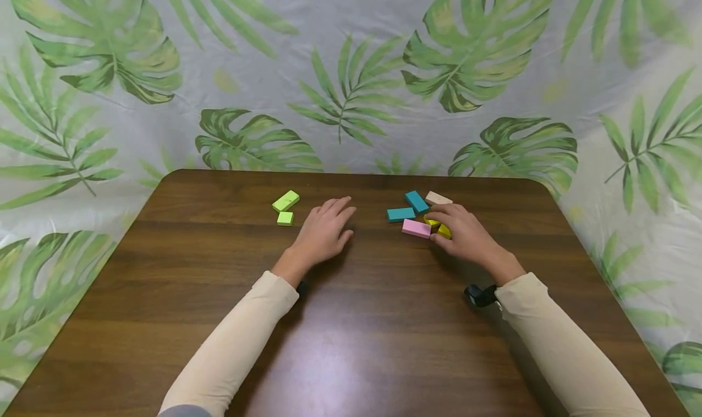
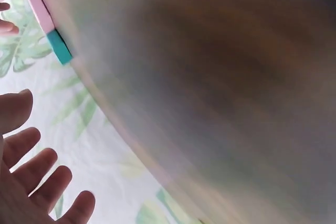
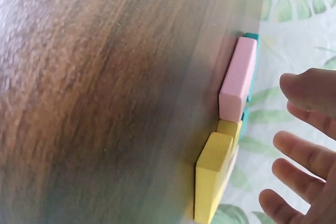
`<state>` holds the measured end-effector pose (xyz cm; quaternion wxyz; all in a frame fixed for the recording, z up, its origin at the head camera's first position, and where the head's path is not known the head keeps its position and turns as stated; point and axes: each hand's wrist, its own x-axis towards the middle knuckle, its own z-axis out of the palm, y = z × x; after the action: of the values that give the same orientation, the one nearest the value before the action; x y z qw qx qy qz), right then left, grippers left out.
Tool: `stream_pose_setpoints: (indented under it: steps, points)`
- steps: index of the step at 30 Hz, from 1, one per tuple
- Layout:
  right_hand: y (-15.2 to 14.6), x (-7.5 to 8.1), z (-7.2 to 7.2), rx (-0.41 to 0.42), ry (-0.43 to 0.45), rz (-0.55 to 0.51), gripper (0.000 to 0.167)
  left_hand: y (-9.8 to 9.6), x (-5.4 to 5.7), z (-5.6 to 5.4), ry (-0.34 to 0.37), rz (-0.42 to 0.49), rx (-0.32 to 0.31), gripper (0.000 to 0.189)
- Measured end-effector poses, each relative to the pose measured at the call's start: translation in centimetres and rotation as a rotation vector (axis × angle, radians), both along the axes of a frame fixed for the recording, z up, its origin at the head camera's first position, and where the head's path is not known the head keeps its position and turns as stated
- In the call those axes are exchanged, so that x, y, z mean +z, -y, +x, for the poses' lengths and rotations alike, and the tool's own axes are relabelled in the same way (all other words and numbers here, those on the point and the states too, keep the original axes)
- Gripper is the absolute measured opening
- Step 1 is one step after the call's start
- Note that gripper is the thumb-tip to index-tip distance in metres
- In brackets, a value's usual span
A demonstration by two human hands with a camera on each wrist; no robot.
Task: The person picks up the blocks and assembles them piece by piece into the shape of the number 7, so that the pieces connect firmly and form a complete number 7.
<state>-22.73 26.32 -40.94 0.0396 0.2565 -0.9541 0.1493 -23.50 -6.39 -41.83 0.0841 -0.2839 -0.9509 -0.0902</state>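
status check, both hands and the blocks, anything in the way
Left grip empty. Right grip empty, over two yellow rectangular blocks. Pink rectangular block close by, possibly in the way.

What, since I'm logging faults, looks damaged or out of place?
Nothing stands out, no damage shows: the green blocks lie beside the left hand, while the teal blocks, pink block and yellow blocks lie at mixed angles by the right hand.
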Motion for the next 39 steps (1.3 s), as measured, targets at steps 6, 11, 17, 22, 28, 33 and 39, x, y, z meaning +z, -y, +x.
stream_pose_setpoints:
  steps: [6,11,17,22,28,33,39]
  points:
    - [0.1,-0.5,-0.3,0.019,0.023,0.001,0.038,-3.0,0.1,-2.1,0.174,0.142,-0.052,0.048]
    - [0.1,-1.0,-0.6,0.017,0.038,-0.005,0.035,-4.5,0.1,-3.1,0.325,0.247,-0.055,0.045]
    - [0.0,-1.1,-0.8,0.006,0.044,-0.006,0.035,-6.1,0.0,-4.4,0.387,0.264,-0.058,0.042]
    - [-0.1,-0.6,-1.4,0.024,0.023,-0.018,0.031,-7.5,-0.4,-6.2,0.452,0.341,-0.054,0.042]
    - [0.4,-0.1,-2.1,0.049,0.028,-0.022,0.029,-7.3,-0.2,-7.2,0.542,0.415,-0.024,0.043]
    - [0.4,-0.6,-2.0,0.044,0.044,-0.019,0.028,-8.2,-0.4,-7.2,0.567,0.361,-0.023,0.042]
    - [0.7,-0.9,-2.0,0.054,0.036,-0.02,0.027,-9.4,-0.7,-6.9,0.537,0.257,0.007,0.035]
